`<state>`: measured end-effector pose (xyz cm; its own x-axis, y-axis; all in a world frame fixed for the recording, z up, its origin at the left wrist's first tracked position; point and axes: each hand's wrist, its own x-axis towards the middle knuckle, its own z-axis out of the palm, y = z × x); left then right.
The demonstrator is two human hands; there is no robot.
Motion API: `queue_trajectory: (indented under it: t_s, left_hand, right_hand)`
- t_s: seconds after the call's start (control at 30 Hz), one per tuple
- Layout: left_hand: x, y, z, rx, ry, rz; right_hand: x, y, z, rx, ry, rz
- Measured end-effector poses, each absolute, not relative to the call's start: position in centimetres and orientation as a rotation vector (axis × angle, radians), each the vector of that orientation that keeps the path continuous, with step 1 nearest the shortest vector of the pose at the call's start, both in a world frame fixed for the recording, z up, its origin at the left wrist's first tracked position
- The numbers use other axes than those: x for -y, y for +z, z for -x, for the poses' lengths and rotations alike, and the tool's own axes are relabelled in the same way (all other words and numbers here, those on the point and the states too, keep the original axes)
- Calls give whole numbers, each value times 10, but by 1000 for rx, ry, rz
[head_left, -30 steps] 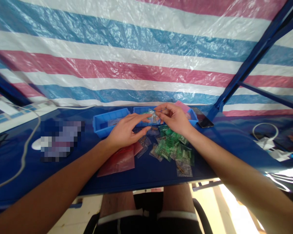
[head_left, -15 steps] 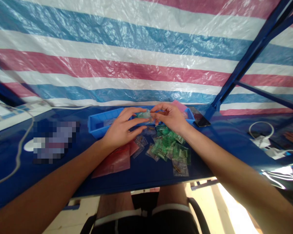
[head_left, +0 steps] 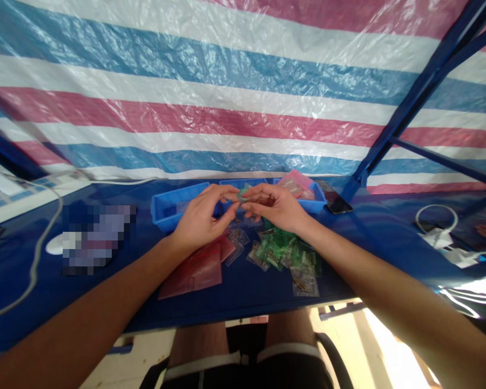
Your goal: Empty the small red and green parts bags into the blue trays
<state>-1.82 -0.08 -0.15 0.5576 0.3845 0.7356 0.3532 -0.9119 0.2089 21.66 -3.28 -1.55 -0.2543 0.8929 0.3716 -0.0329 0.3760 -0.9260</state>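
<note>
A small plastic bag [head_left: 243, 190], clear with a greenish tint, is pinched between my two hands above the table. My left hand [head_left: 198, 217] has its thumb and forefinger closed on the bag's left side. On the other side, my right hand [head_left: 278, 207] grips it with bent fingers; its contents are too small to make out. Just below lies a pile of small green and clear bags [head_left: 278, 249] with thin metal pieces inside. One clear bag [head_left: 306, 283] with brass-coloured pins rests nearest the front edge. A flat red plastic bag [head_left: 194, 274] lies under my left wrist.
Blue bins stand behind my hands: a left one [head_left: 165, 208], a middle one [head_left: 243, 182] and a right one [head_left: 316, 206] holding a pink bag [head_left: 295, 181]. A dark phone [head_left: 339, 204] lies right of them. White cables [head_left: 34, 265] run along the left.
My left fingers, spread before, have closed on the small bag, and the hands are closer together. The whole view has shifted slightly.
</note>
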Motion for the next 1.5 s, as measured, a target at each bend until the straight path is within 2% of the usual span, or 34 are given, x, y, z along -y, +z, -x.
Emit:
queue_trajectory:
  t_s: [0.33, 0.67, 0.9, 1.1, 1.2, 1.37, 1.5]
  left_hand:
    - [-2, 1, 15, -447, 1250, -2852]
    - [-9, 4, 22, -419, 1370, -2827]
    - [-3, 2, 22, -641, 1352, -2773]
    - [-6, 3, 20, -327, 1219, -2858]
    - [-9, 6, 23, -385, 1241, -2860]
    - [-22, 11, 39, -863, 1303, -2883]
    - [-38, 8, 51, -1270, 1121, -2974]
  right_hand:
    - [30, -12, -226, 1415, 1196, 829]
    - [34, -10, -223, 1406, 1417, 738]
    - [33, -14, -220, 1506, 1284, 803]
    - [32, -15, -221, 1624, 1210, 862]
    - [37, -16, -221, 1829, 996, 945]
    - [48, -9, -223, 2328, 215, 970]
    - [50, -2, -227, 2536, -21, 942]
